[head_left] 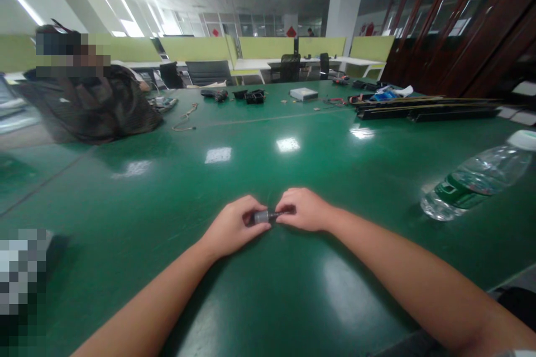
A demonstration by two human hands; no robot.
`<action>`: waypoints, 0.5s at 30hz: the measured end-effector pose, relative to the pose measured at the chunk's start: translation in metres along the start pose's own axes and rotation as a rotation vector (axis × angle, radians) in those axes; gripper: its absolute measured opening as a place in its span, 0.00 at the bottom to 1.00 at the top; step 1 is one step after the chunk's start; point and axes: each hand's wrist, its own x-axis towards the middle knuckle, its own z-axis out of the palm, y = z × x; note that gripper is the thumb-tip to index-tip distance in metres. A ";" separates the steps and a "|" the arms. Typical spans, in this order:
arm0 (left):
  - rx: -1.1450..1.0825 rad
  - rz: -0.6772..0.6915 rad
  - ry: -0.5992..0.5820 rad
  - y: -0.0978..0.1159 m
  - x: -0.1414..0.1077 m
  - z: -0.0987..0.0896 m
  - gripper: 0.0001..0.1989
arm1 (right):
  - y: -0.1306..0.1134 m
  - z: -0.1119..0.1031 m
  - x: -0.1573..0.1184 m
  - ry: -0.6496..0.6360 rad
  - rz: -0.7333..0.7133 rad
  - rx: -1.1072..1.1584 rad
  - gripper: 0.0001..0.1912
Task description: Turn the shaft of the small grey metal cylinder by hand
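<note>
A small grey-and-black cylinder [262,216] with a narrow dark end lies sideways between my hands, low over the green table [268,290]. My left hand [237,224] is closed round its thicker body, thumb below and fingers above. On the other side, my right hand [304,209] pinches the thin dark end [280,213]. What exactly the cylinder is cannot be made out, and its two ends are partly hidden by my fingers.
To the right stands a clear water bottle [469,181] with a green label. A dark mesh-like bag [100,106] sits at the left. Black strips [422,109], a silver box [304,93], black parts [251,96] and a cord [184,120] lie along the far side.
</note>
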 end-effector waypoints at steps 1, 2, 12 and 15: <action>-0.006 -0.001 0.001 0.000 0.000 0.000 0.13 | 0.000 0.000 -0.001 0.001 0.002 0.002 0.07; -0.011 -0.002 0.002 0.000 0.000 0.000 0.13 | 0.001 -0.001 -0.001 0.003 0.005 0.002 0.06; -0.019 -0.016 0.003 0.001 0.000 0.000 0.13 | 0.004 -0.003 -0.005 0.014 0.024 0.001 0.06; -0.026 -0.024 0.002 0.001 0.000 0.000 0.13 | 0.005 -0.005 -0.006 0.011 0.030 0.002 0.06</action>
